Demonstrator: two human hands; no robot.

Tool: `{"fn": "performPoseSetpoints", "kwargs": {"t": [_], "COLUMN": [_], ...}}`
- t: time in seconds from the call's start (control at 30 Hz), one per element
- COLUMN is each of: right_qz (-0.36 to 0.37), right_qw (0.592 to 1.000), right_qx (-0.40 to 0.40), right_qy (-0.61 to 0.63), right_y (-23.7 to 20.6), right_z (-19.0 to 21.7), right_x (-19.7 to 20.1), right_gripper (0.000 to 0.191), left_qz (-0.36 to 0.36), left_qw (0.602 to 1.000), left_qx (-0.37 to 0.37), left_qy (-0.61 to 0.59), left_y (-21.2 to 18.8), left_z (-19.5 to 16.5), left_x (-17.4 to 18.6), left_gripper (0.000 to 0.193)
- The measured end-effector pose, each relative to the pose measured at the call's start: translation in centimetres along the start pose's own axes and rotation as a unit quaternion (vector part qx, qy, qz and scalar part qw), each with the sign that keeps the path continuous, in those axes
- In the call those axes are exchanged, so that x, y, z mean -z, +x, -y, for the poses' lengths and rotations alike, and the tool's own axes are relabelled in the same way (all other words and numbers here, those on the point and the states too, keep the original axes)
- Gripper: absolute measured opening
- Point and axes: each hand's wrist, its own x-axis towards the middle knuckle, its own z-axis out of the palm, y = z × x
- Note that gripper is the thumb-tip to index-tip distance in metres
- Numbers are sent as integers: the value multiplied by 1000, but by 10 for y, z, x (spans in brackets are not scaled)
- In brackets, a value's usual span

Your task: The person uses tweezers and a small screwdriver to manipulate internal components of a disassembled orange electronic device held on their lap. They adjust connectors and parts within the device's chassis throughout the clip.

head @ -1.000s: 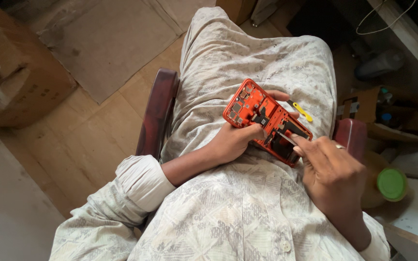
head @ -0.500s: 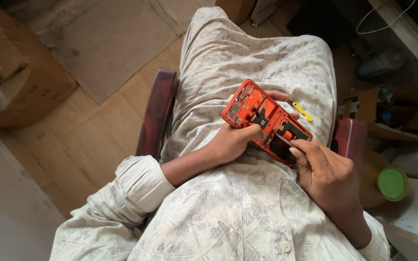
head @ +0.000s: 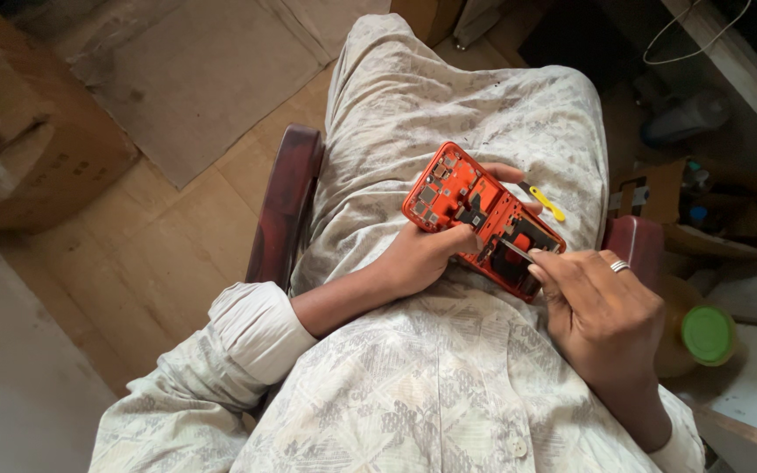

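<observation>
An opened orange phone frame [head: 470, 206] with exposed circuit parts lies over my lap. My left hand [head: 420, 256] grips its near edge, thumb on top and fingertips showing past the far side. My right hand [head: 602, 311], wearing a ring, pinches a thin metal tool [head: 513, 248] whose tip rests on the phone's lower part. A small yellow pry tool [head: 543, 201] lies on my patterned trousers just beyond the phone.
I sit on a chair with dark red arms [head: 286, 203]. A cardboard box [head: 19, 144] stands at the left on the floor. At the right are a bottle with a green cap [head: 707, 333], a box of small items [head: 703, 206] and a wooden shelf edge [head: 729, 61].
My right hand drew back from the phone's surface and now holds the thin tool on it. The phone and my left hand stayed nearly still.
</observation>
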Motion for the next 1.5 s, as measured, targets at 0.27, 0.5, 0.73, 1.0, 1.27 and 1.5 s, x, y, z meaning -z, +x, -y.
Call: {"fn": "performPoseSetpoints", "kwargs": {"t": [0.27, 0.5, 0.73, 1.0, 1.27, 1.5], "right_qz": [9, -8, -10, -1, 23, -2], "right_qw": [998, 998, 999, 997, 997, 997], "right_qx": [-36, -26, -45, -48, -37, -19], "right_qy": [58, 51, 28, 55, 65, 76], "right_y": [0, -1, 1, 2, 2, 2], "right_z": [2, 0, 5, 2, -1, 0], "right_x": [-2, -2, 4, 2, -1, -4], "right_gripper": [21, 16, 22, 19, 16, 22], "left_qz": [-10, -26, 17, -2, -2, 1], "left_qw": [998, 997, 1000, 1000, 1000, 1000], "left_qx": [51, 42, -5, 4, 17, 13], "left_qy": [-22, 56, -10, -23, -14, -17], "left_y": [0, -1, 1, 2, 0, 1], "left_z": [5, 6, 0, 1, -1, -2], "left_x": [2, 3, 1, -1, 0, -2], "left_gripper": [63, 61, 68, 69, 69, 69]}}
